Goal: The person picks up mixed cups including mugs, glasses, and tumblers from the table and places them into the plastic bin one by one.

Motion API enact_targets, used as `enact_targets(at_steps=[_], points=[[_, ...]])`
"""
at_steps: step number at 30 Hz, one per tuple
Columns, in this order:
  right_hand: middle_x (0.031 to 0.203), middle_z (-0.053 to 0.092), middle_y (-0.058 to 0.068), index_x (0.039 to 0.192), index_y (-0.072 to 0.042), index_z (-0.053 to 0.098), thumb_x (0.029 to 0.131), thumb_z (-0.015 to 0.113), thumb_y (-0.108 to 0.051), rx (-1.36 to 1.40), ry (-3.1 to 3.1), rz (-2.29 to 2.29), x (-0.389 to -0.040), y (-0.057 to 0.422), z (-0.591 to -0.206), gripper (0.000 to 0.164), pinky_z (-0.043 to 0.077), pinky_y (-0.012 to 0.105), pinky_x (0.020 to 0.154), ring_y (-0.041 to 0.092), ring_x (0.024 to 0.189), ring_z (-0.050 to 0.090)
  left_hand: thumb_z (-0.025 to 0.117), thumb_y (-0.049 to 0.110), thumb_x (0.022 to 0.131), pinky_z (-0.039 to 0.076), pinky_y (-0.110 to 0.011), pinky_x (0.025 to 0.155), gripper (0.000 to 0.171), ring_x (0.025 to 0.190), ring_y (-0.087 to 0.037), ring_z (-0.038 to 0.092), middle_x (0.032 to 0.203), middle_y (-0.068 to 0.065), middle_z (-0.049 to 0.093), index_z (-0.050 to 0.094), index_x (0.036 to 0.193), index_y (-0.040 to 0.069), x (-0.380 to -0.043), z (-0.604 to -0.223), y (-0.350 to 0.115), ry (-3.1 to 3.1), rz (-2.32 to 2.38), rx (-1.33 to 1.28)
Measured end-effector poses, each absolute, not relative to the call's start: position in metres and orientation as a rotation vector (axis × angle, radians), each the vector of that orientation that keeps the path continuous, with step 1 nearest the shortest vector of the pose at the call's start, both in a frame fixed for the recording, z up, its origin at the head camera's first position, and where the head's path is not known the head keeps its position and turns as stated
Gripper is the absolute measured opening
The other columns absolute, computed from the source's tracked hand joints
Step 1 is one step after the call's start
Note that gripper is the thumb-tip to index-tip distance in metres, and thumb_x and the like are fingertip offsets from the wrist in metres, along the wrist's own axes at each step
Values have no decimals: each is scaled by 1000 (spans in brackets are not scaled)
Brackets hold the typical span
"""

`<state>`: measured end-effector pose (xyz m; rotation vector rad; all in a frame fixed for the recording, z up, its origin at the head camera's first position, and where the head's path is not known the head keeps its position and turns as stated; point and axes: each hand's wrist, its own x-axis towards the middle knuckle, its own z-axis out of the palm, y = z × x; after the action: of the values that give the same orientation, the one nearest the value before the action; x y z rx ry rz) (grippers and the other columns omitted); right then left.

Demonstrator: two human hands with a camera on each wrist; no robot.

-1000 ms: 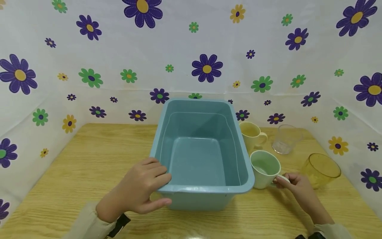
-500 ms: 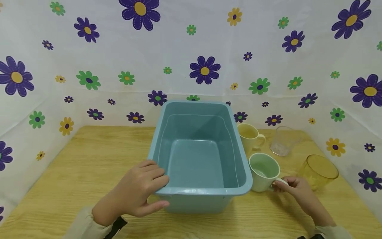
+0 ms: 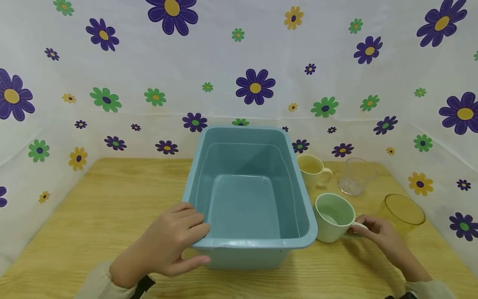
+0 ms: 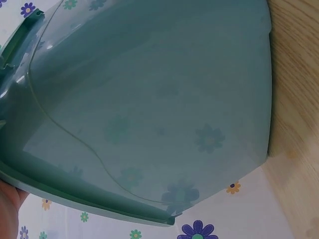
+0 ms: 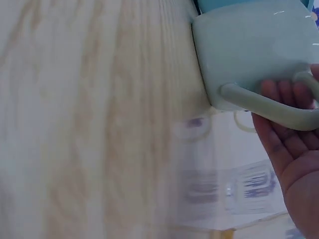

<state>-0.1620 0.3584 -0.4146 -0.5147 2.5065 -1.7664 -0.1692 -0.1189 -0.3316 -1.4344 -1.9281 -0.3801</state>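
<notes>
A light blue plastic tub [image 3: 244, 203] stands in the middle of the table. My left hand [image 3: 168, 236] grips its rim at the near left corner, fingers over the edge and thumb low on the outside. In the left wrist view the side of the tub [image 4: 149, 109] fills most of the picture. Right of the tub, a pale green mug [image 3: 333, 224] stands upright close to its wall. My right hand [image 3: 384, 238] holds the handle of this mug, and in the right wrist view several fingers pass behind the handle [image 5: 269, 107].
A cream-yellow mug [image 3: 311, 172] stands behind the green one, beside the tub. At the right are a clear glass [image 3: 352, 182] and an amber glass [image 3: 403, 211]. A flower-printed white sheet [image 3: 224, 54] surrounds the wooden table [image 3: 112, 199] at the back and sides.
The green mug has shifted slightly right with my right hand on its handle. My left hand stays on the tub's rim. The head view has moved a little.
</notes>
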Motion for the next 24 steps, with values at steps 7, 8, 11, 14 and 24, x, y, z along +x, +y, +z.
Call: enact_targets(at_steps=[7, 8, 11, 14, 24], points=[[112, 55, -13, 125, 5, 45, 85, 64, 1, -580, 2981, -1341, -166, 345, -397, 45, 46, 10, 80, -13, 99, 52, 34, 49, 97, 41, -28, 66, 44, 56, -5, 32, 62, 8, 35, 48, 72, 16, -168, -332, -119, -1909, -409, -1421], [116, 53, -16, 129, 4, 42, 83, 67, 0, -595, 3010, -1306, -167, 344, -395, 53, 45, 8, 81, -16, 101, 49, 34, 49, 97, 41, -28, 66, 44, 56, -5, 32, 62, 7, 35, 48, 72, 16, -168, -332, -119, -1908, -410, -1419], [125, 55, 2, 135, 5, 38, 78, 73, -2, -617, 3024, -1232, -169, 341, -391, 67, 42, 5, 84, -21, 107, 42, 34, 49, 97, 41, -28, 66, 44, 55, -5, 32, 62, 7, 35, 48, 71, 16, -168, -332, -119, -1908, -413, -1419], [129, 55, 16, 138, 4, 37, 75, 77, -11, -546, 3031, -1141, -170, 338, -387, 76, 41, 6, 85, -8, 111, 51, 34, 49, 97, 41, -29, 65, 44, 55, -5, 32, 62, 7, 34, 48, 71, 16, -168, -332, -119, -1906, -408, -1418], [126, 54, 25, 136, 4, 39, 69, 84, -24, -437, 3080, -1002, -178, 323, -384, 86, 53, 35, 82, 40, 107, 60, 33, 49, 97, 41, -30, 66, 45, 55, -7, 32, 62, 7, 33, 48, 71, 16, -170, -332, -118, -1887, -405, -1409]])
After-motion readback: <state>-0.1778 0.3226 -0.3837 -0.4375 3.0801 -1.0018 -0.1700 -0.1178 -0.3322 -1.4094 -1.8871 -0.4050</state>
